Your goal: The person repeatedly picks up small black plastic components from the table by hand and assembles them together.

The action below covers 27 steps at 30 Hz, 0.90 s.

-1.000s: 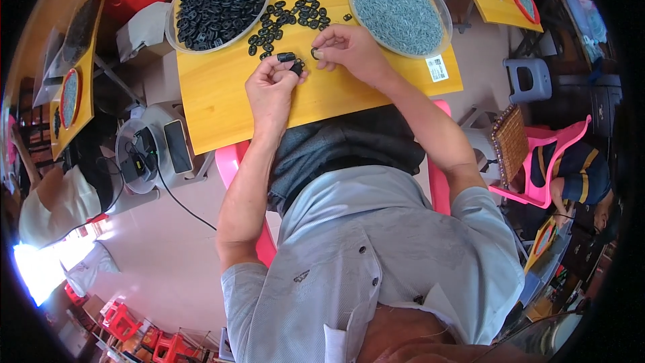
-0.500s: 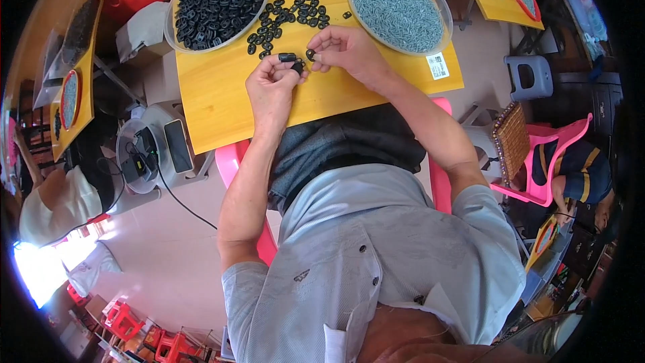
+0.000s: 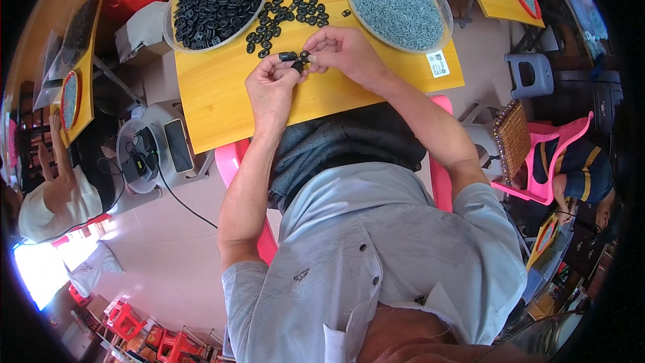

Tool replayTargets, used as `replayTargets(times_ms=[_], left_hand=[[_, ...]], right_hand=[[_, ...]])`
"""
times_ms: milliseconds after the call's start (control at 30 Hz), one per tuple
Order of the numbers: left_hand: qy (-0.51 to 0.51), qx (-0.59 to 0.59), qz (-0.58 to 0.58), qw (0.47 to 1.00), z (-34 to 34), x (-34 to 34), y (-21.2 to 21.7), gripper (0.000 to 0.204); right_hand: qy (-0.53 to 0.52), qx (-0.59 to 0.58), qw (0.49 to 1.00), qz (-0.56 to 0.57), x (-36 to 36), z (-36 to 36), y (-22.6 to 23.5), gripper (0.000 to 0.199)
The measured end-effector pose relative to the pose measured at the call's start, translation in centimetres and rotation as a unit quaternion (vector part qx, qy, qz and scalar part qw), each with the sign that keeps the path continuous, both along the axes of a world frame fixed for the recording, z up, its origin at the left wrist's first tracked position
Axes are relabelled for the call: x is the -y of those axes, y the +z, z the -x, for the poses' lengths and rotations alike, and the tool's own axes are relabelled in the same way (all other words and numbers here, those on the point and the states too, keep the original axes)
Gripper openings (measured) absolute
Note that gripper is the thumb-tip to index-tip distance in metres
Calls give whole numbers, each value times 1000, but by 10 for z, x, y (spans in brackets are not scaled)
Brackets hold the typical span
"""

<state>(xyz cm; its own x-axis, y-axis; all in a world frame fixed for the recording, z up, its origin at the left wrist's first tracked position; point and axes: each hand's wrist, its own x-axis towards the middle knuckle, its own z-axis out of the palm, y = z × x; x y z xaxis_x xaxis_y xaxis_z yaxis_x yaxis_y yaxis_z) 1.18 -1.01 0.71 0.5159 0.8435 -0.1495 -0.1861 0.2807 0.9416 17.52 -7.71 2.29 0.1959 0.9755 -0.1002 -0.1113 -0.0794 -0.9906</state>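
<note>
Over the yellow table, my left hand pinches a small black part, partly hidden by the fingers. A black cover wraps one of its fingertips. My right hand holds a small oval black plastic piece between thumb and finger, right up against the part in the left hand. Whether the two pieces are joined, I cannot tell. Loose oval black pieces lie scattered just beyond both hands.
At the far left of the table stands a clear bowl heaped with black pieces. A second bowl at the far right holds silvery screws. A phone lies on a stool to the left. Other people sit at both sides.
My right hand has moved slightly left, bringing its oval black piece against the part in my left hand. The left hand has barely moved. At far left, another person's arms have shifted.
</note>
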Motion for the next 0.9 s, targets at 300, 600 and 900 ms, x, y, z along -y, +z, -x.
replayTargets(times_ms=[300,600,900], left_hand=[[4,1,13,1000,1,0,2,15],[15,9,14,1000,0,1,1,15],[19,7,9,1000,0,1,1,14]], right_hand=[[-1,4,1000,-3,-1,-1,0,18],[-17,22,1000,-3,1,3,2,17],[-32,21,999,0,1,6,0,18]])
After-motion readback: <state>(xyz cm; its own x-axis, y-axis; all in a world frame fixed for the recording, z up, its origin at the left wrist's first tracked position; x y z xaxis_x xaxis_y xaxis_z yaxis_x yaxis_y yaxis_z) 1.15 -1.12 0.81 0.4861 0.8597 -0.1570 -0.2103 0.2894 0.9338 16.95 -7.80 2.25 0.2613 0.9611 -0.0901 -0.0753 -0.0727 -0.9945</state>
